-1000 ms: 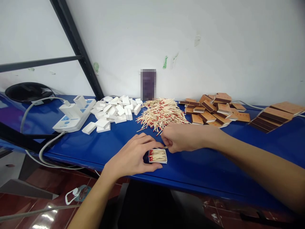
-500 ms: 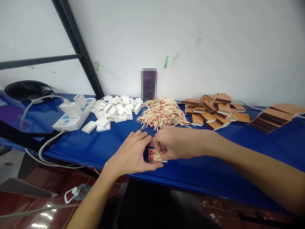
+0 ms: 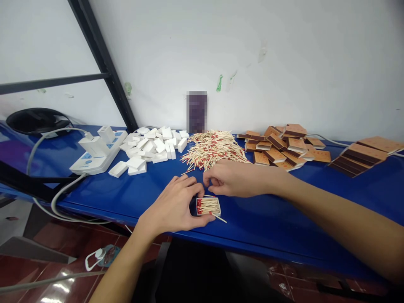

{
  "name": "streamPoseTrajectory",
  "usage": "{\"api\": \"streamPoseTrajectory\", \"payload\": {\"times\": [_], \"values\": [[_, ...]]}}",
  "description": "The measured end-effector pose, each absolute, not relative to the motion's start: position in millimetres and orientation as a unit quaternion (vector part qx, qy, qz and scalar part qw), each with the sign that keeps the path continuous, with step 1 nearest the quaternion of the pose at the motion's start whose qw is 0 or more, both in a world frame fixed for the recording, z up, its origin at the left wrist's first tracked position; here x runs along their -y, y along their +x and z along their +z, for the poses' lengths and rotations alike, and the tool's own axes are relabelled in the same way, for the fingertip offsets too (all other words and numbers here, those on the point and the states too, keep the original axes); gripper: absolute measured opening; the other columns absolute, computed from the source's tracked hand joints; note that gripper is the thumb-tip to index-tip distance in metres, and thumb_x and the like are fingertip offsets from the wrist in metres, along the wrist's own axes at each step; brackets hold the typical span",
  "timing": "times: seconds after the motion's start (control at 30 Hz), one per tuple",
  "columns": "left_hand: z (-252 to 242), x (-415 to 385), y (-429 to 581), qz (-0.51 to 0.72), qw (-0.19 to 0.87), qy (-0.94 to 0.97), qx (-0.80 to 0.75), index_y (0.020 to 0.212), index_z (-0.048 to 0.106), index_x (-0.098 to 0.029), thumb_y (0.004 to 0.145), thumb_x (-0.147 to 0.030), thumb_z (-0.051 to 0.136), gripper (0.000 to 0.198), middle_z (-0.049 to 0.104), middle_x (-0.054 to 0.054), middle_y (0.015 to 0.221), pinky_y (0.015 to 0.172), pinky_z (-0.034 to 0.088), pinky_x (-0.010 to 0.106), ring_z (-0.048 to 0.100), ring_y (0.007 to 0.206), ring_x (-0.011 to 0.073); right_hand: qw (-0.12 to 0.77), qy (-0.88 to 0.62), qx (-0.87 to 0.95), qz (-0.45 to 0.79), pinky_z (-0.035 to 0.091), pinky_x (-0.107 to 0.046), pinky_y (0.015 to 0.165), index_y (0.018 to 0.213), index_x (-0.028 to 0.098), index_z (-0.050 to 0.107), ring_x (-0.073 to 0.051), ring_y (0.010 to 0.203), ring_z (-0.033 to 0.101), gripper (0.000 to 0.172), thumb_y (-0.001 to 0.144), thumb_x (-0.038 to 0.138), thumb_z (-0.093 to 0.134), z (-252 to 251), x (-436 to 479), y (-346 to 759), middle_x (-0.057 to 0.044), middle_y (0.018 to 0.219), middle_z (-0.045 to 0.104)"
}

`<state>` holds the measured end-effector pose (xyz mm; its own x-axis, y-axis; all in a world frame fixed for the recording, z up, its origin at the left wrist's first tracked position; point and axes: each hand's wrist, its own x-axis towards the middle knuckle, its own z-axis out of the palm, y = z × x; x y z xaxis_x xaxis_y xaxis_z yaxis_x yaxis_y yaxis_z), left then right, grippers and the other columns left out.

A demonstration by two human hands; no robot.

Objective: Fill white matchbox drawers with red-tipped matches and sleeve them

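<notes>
A small white tray (image 3: 208, 206) full of red-tipped matches lies near the front edge of the blue table. Around its left end curls my left hand (image 3: 178, 205), thumb at the near side and fingers at the far side, gripping it. One loose match (image 3: 220, 218) sticks out by the thumb, and another lies along the tray's far side. My right hand (image 3: 225, 179) hovers just beyond the tray, its fingers curled together; whatever is between them is hidden. Behind it spreads a heap of matches (image 3: 214, 149).
White trays (image 3: 159, 145) are piled left of the matches, orange matchbox sleeves (image 3: 296, 145) to the right, more sleeves (image 3: 366, 155) at far right. A power strip (image 3: 97, 158) with cables, a black rack post (image 3: 105, 63) and a dark pixelated upright object (image 3: 197, 111) also stand there.
My right hand has moved up and away from the tray toward the match heap, uncovering the tray. Loose matches now show at the tray's near and far sides. My left hand has barely moved.
</notes>
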<state>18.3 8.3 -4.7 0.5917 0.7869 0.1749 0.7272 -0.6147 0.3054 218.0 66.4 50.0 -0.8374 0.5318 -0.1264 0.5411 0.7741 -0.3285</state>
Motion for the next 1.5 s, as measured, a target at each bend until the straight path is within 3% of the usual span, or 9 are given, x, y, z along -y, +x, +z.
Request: {"api": "streamPoseTrajectory", "payload": {"times": [0.33, 0.53, 0.7, 0.77, 0.87, 1.1, 1.17, 1.33, 1.5], "values": [[-4, -8, 16, 0.161, 0.079, 0.888, -0.423, 0.083, 0.056, -0.021, 0.077, -0.058, 0.070, 0.040, 0.060, 0.001, 0.089, 0.097, 0.036, 0.047, 0.056, 0.094, 0.0254, 0.049, 0.265, -0.939, -0.213, 0.035, -0.025, 0.058, 0.074, 0.017, 0.059, -0.012, 0.061, 0.047, 0.012, 0.082, 0.011, 0.055, 38, -73, 215, 0.001, 0.067, 0.058], [-2, -6, 16, 0.217, 0.087, 0.891, -0.389, 0.112, 0.058, -0.022, 0.079, -0.047, 0.075, 0.045, 0.057, 0.006, 0.113, 0.099, 0.040, 0.043, 0.050, 0.104, 0.0253, 0.057, 0.308, -0.937, -0.154, 0.031, -0.027, 0.056, 0.073, 0.018, 0.058, -0.014, 0.060, 0.048, 0.009, 0.077, 0.011, 0.056, 51, -72, 228, 0.000, 0.066, 0.058], [-2, -6, 14, 0.242, 0.111, 0.912, -0.313, 0.108, 0.065, -0.023, 0.087, -0.030, 0.069, 0.023, 0.054, 0.007, 0.121, 0.104, 0.040, 0.039, 0.049, 0.113, 0.0237, -0.025, 0.330, -0.939, -0.096, 0.033, -0.028, 0.059, 0.096, 0.018, 0.064, -0.016, 0.065, 0.050, 0.017, 0.086, 0.015, 0.051, 62, -68, 241, -0.002, 0.073, 0.061], [-2, -5, 13, 0.240, 0.122, 0.917, -0.296, 0.099, 0.067, -0.023, 0.091, -0.024, 0.064, 0.009, 0.056, 0.006, 0.118, 0.101, 0.042, 0.037, 0.051, 0.111, 0.0221, -0.070, 0.321, -0.941, -0.078, 0.035, -0.029, 0.061, 0.098, 0.019, 0.066, -0.016, 0.067, 0.053, 0.019, 0.089, 0.018, 0.050, 58, -67, 243, -0.003, 0.076, 0.064], [-2, -4, 13, 0.231, 0.139, 0.919, -0.289, 0.089, 0.068, -0.023, 0.093, -0.021, 0.060, 0.010, 0.059, 0.005, 0.114, 0.099, 0.044, 0.035, 0.053, 0.109, 0.0210, -0.160, 0.317, -0.931, -0.080, 0.038, -0.028, 0.062, 0.095, 0.019, 0.068, -0.015, 0.065, 0.057, 0.019, 0.089, 0.019, 0.050, 45, -62, 241, -0.001, 0.074, 0.068], [0, -5, 10, 0.279, 0.108, 0.894, -0.334, 0.087, 0.068, -0.021, 0.090, -0.022, 0.061, 0.007, 0.060, 0.006, 0.116, 0.099, 0.043, 0.039, 0.054, 0.106, 0.0219, -0.415, 0.370, -0.781, -0.285, 0.052, -0.026, 0.056, 0.089, 0.020, 0.065, -0.013, 0.057, 0.065, 0.013, 0.088, 0.032, 0.065, 7, -43, 236, -0.001, 0.076, 0.071], [1, -5, 10, 0.275, 0.092, 0.890, -0.352, 0.089, 0.067, -0.021, 0.087, -0.020, 0.060, 0.007, 0.059, 0.006, 0.115, 0.097, 0.043, 0.039, 0.053, 0.107, 0.0227, -0.432, 0.368, -0.761, -0.315, 0.054, -0.026, 0.059, 0.087, 0.020, 0.066, -0.013, 0.059, 0.067, 0.015, 0.088, 0.034, 0.067, -1, -39, 237, -0.001, 0.077, 0.071], [3, -5, 13, 0.243, 0.077, 0.885, -0.390, 0.098, 0.059, -0.020, 0.080, -0.017, 0.057, 0.018, 0.061, 0.005, 0.108, 0.092, 0.042, 0.040, 0.052, 0.098, 0.0233, -0.409, 0.304, -0.811, -0.286, 0.056, -0.034, 0.083, 0.088, 0.021, 0.067, -0.019, 0.092, 0.070, 0.007, 0.090, 0.027, 0.065, -5, -29, 237, -0.005, 0.097, 0.074], [2, -8, 12, 0.218, 0.090, 0.875, -0.424, 0.095, 0.050, -0.020, 0.084, -0.016, 0.050, 0.011, 0.060, 0.002, 0.095, 0.085, 0.040, 0.040, 0.049, 0.089, 0.0225, -0.398, 0.261, -0.844, -0.246, 0.052, -0.036, 0.089, 0.087, 0.022, 0.067, -0.019, 0.096, 0.067, 0.005, 0.091, 0.022, 0.064, -6, -24, 236, -0.005, 0.101, 0.071]]}}
